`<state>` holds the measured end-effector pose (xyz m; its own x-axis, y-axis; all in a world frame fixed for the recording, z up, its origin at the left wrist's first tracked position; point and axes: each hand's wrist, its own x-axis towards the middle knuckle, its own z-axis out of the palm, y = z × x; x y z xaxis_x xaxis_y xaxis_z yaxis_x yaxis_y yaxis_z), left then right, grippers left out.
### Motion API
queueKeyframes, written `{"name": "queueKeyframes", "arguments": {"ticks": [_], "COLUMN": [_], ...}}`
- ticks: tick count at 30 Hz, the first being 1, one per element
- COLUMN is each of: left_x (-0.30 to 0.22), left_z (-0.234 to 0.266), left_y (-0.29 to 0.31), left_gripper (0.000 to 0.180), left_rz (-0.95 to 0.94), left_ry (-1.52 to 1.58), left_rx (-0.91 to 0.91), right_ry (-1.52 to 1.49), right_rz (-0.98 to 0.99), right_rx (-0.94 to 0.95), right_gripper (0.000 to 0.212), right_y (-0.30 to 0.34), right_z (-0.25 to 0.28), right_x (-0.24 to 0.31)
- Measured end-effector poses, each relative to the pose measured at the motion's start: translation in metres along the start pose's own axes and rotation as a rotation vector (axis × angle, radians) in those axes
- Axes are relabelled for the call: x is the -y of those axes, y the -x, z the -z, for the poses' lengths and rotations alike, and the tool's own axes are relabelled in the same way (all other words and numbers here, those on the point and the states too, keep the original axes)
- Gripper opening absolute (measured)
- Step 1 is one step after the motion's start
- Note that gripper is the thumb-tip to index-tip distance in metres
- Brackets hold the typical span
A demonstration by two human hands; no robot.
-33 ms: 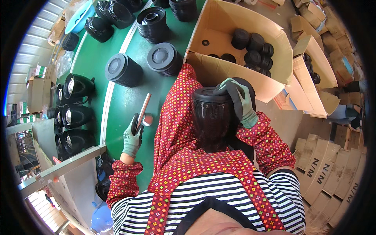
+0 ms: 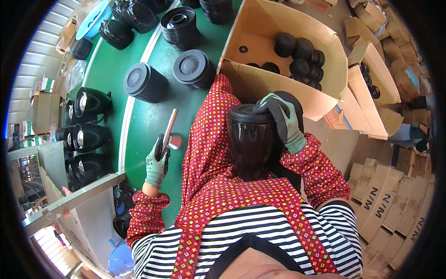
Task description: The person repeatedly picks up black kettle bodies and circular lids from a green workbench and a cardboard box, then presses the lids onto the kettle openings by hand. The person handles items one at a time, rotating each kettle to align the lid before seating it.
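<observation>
My left hand [image 2: 158,163], in a grey-green glove with dark fingers, is closed around a slim copper-coloured rod [image 2: 170,124] over the green bench. Just right of that hand lies a small reddish and white object [image 2: 175,141], its kind unclear. A glossy black jug-like vessel [image 2: 251,149] stands upright in my lap against the red patterned apron, topped by a round black lid [image 2: 245,113]. My gloved right hand [image 2: 284,118] curls over the lid's right side, fingers pressed on its rim and the vessel's upper edge. The vessel's bottom is hidden.
Stacks of black lids [image 2: 145,83] stand on the green bench [image 2: 139,122]. Glossy black jugs [image 2: 90,137] lie at its left, more behind. A large open cardboard box [image 2: 274,88] with black lids sits ahead right. Flattened cartons [image 2: 378,195] lie at the right, a metal frame [image 2: 74,202] at the left.
The rod in my left hand has shifted very slightly. Otherwise hands and vessel stay as they were.
</observation>
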<state>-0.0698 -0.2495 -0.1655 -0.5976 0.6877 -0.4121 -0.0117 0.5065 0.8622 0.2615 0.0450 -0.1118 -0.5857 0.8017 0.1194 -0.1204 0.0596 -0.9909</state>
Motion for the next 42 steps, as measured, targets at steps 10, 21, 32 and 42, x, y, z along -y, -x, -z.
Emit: {"name": "queueKeyframes", "arguments": {"ticks": [10, 21, 32, 42], "left_x": [-0.157, -0.301, -0.287, -0.281], "left_z": [-0.048, -0.087, -0.207, -0.272], "left_y": [0.019, -0.022, -0.028, -0.013], "left_gripper": [0.068, 0.079, 0.048, 0.067], "left_rz": [-0.199, -0.732, -1.064, -0.969], "left_ry": [-0.019, -0.175, -0.439, -1.084], "left_rx": [0.227, 0.485, 0.707, 0.367], "right_ry": [0.571, 0.285, -0.195, 0.362], "right_rz": [0.135, 0.423, 0.528, 0.352], "right_rx": [0.436, 0.465, 0.819, 0.656], "right_gripper": [0.038, 0.034, 0.023, 0.023], "right_y": [-0.040, -0.143, -0.149, -0.109], "right_z": [0.016, 0.000, -0.025, 0.014], "right_x": [0.052, -0.021, -0.036, 0.020]}}
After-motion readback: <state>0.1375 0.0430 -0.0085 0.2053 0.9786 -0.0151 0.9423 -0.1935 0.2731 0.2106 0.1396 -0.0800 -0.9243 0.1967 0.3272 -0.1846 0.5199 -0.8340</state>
